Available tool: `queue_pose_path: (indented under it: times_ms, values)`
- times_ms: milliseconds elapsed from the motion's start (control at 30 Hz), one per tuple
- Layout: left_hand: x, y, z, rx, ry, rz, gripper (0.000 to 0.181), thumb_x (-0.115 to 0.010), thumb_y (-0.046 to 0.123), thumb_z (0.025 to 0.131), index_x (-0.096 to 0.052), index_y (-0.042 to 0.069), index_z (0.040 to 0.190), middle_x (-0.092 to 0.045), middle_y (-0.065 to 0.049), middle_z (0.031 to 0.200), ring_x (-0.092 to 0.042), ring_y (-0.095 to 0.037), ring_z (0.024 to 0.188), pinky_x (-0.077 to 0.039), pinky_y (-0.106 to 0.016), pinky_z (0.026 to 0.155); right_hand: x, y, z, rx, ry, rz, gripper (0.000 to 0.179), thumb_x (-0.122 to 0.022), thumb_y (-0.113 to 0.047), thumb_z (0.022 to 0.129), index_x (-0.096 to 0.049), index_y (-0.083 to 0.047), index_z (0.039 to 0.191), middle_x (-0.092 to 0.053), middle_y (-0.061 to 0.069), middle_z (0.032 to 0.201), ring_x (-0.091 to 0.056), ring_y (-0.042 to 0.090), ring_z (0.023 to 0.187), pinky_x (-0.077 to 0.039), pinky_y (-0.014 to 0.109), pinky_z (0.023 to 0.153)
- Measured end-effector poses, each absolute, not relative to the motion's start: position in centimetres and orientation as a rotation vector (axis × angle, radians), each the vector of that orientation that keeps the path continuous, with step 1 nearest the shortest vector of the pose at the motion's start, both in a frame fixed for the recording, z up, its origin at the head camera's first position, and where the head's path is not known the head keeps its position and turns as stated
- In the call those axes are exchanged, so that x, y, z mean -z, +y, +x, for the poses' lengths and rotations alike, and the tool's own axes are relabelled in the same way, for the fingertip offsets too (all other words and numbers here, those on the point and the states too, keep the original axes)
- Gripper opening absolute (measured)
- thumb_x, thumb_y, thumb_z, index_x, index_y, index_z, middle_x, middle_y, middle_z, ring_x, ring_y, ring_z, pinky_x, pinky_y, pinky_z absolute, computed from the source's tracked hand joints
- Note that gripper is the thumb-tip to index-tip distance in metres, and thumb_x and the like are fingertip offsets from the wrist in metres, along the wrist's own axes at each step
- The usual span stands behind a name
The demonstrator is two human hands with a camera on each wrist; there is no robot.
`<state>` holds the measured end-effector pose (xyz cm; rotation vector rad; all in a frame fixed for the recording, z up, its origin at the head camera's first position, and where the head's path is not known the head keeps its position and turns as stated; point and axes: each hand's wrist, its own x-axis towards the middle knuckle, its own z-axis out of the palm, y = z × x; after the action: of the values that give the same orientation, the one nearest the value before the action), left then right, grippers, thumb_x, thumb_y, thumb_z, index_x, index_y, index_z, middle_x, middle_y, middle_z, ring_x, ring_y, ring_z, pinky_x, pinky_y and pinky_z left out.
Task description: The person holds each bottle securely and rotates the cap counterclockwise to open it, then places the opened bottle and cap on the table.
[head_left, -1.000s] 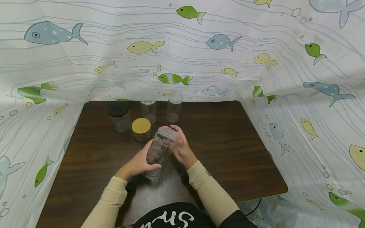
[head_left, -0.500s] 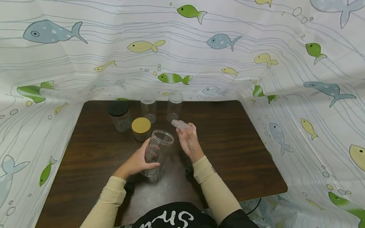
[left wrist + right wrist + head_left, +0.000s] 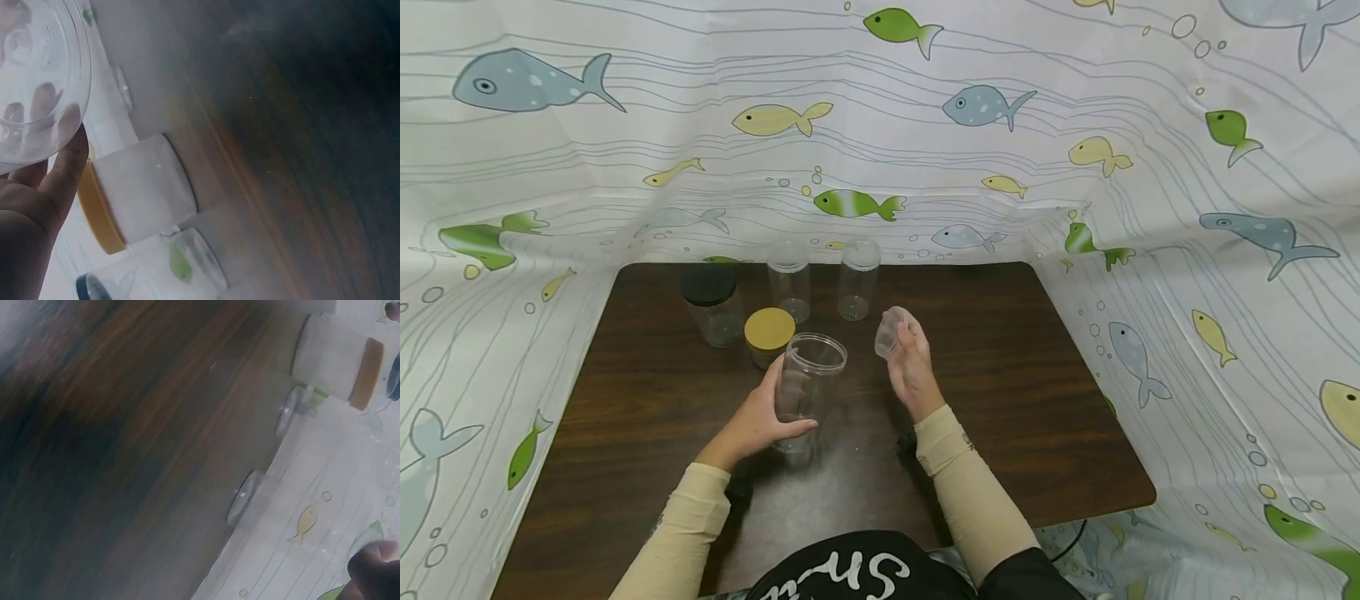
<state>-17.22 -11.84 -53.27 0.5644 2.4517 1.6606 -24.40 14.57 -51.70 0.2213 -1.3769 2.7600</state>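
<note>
Clear jar (image 3: 812,385) in the head view sits in the grasp of the left hand (image 3: 758,427), near the middle of the brown surface (image 3: 1000,400) and a little toward its left edge. Its uncovered mouth faces up, and it tilts slightly toward the right edge; whether its base touches the surface is hard to tell. The right hand (image 3: 913,368) grips the translucent lid (image 3: 887,335), which is turned nearly on edge above the surface, apart from the jar. The black-lidded jar (image 3: 715,312) stands near the far left corner. Along the far edge, to its right, stand the left tall jar (image 3: 790,292) and the right tall jar (image 3: 857,287), with a gap between. Nearer than these, the yellow-lidded jar (image 3: 770,329) is just beyond the left hand, partly hidden. Fish-patterned sheeting (image 3: 880,158) hangs behind the far edge and along the sides.

From the left wrist, fingers curve around the jar, visible through its transparent wall; the yellow-lidded jar stands past them, beside the black-lidded jar.

From the right wrist, only part of the right hand appears, so its grip cannot be judged there. The bases of both tall jars rest by the far edge.
</note>
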Motion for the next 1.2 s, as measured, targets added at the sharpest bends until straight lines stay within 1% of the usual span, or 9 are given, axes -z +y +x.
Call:
queue_pose_path:
  times_ms: [100,167,233,367,533,600,767,1000,1200]
  values:
    - [53.7,-11.9,-17.4,-1.649,2.497,0.536,0.122,-0.092,0.026,0.075,-0.008,0.023,0.163,-0.053,-0.018,0.142,-0.060,-0.036,0.121,-0.044,-0.061,0.100,51.9,15.1,-24.7,-2.539,-1.757,0.127,0.050,-0.060,-0.016,0.101,-0.042,-0.003,0.145,-0.047,0.011,0.140,-0.044,0.026,0.123,-0.043,0.038,0.096]
    - [54.0,-11.9,-17.5,-1.644,2.514,0.518,0.124,-0.093,0.026,0.074,-0.006,0.022,0.163,-0.052,-0.020,0.143,-0.059,-0.037,0.124,-0.042,-0.063,0.102,52.2,15.4,-25.0,-2.338,-2.028,0.080,0.055,-0.066,-0.016,0.098,-0.044,-0.004,0.147,-0.046,0.011,0.140,-0.047,0.027,0.118,-0.048,0.037,0.092]
    - [54.4,-11.9,-17.6,-1.666,2.508,0.509,0.125,-0.093,0.024,0.074,-0.006,0.020,0.163,-0.052,-0.022,0.142,-0.058,-0.038,0.125,-0.042,-0.062,0.102,52.6,15.8,-25.2,-2.110,-2.267,0.044,0.063,-0.075,-0.020,0.094,-0.045,-0.008,0.147,-0.045,0.012,0.138,-0.049,0.027,0.114,-0.050,0.038,0.090]
    - [55.1,-11.8,-17.7,-1.694,2.499,0.479,0.125,-0.093,0.022,0.075,-0.003,0.016,0.162,-0.050,-0.025,0.144,-0.055,-0.041,0.128,-0.042,-0.062,0.103,53.5,16.5,-25.7,-1.693,-2.554,0.061,0.075,-0.083,-0.031,0.086,-0.046,-0.010,0.147,-0.045,0.015,0.141,-0.043,0.032,0.121,-0.047,0.048,0.095]
    - [55.9,-11.6,-17.7,-1.666,2.545,0.443,0.123,-0.091,0.026,0.078,-0.001,0.014,0.160,-0.029,-0.031,0.157,-0.031,-0.047,0.145,-0.029,-0.067,0.110,54.8,17.8,-26.2,-1.202,-2.766,0.115,0.080,-0.085,-0.034,0.083,-0.045,-0.006,0.147,-0.044,0.018,0.147,-0.034,0.037,0.127,-0.046,0.053,0.096]
    - [56.1,-11.5,-17.7,-1.694,2.547,0.454,0.122,-0.091,0.024,0.078,-0.001,0.014,0.160,-0.028,-0.029,0.159,-0.024,-0.045,0.148,-0.024,-0.067,0.113,55.4,18.4,-26.4,-1.090,-2.821,0.124,0.082,-0.086,-0.032,0.083,-0.044,-0.005,0.147,-0.043,0.020,0.148,-0.035,0.038,0.128,-0.047,0.053,0.096]
    - [56.5,-11.4,-18.1,-1.791,2.519,0.507,0.122,-0.092,0.012,0.075,-0.003,0.015,0.158,-0.042,-0.021,0.151,-0.032,-0.039,0.145,-0.022,-0.062,0.115,56.0,19.4,-26.5,-0.944,-2.925,0.075,0.085,-0.087,-0.029,0.083,-0.041,-0.001,0.149,-0.046,0.024,0.146,-0.036,0.040,0.129,-0.046,0.052,0.099]
    - [56.7,-11.5,-18.3,-1.764,2.546,0.467,0.120,-0.095,0.019,0.072,-0.009,0.013,0.155,-0.045,-0.018,0.151,-0.035,-0.038,0.143,-0.025,-0.061,0.113,56.4,20.1,-26.7,-0.758,-3.064,-0.003,0.090,-0.089,-0.033,0.079,-0.042,-0.001,0.148,-0.047,0.024,0.144,-0.040,0.042,0.127,-0.044,0.053,0.101]
    - [56.5,-11.3,-18.6,-1.784,2.545,0.484,0.121,-0.095,0.018,0.071,-0.009,0.013,0.155,-0.044,-0.016,0.151,-0.036,-0.037,0.143,-0.027,-0.059,0.111,56.5,20.6,-26.8,-0.632,-3.158,-0.007,0.090,-0.088,-0.036,0.080,-0.042,-0.003,0.150,-0.048,0.022,0.145,-0.039,0.043,0.133,-0.041,0.057,0.105]
